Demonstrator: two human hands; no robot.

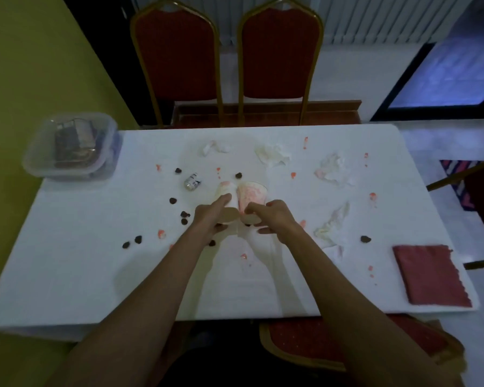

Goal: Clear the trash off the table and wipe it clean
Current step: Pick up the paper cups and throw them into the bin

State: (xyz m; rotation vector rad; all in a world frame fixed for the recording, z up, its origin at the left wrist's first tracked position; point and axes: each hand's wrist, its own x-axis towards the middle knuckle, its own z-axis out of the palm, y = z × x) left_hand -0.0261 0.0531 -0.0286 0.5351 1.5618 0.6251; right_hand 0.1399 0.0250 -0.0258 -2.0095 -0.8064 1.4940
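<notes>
Two stained paper cups lie side by side mid-table. My left hand [211,215] grips the left paper cup [224,191], and my right hand [271,215] grips the right paper cup [253,194]. Crumpled tissues [273,155] lie scattered on the white table [81,261], with another tissue [333,223] to the right of my right hand. Red smears [372,196] and dark crumbs [138,239] dot the surface. A small bottle [192,181] lies left of the cups. A folded red cloth [429,275] rests at the near right corner.
A clear lidded plastic container [70,146] sits at the table's far left corner. Two red chairs [176,54] stand behind the table, another red chair [305,339] is at the near edge, and a chair frame [467,174] juts in at right.
</notes>
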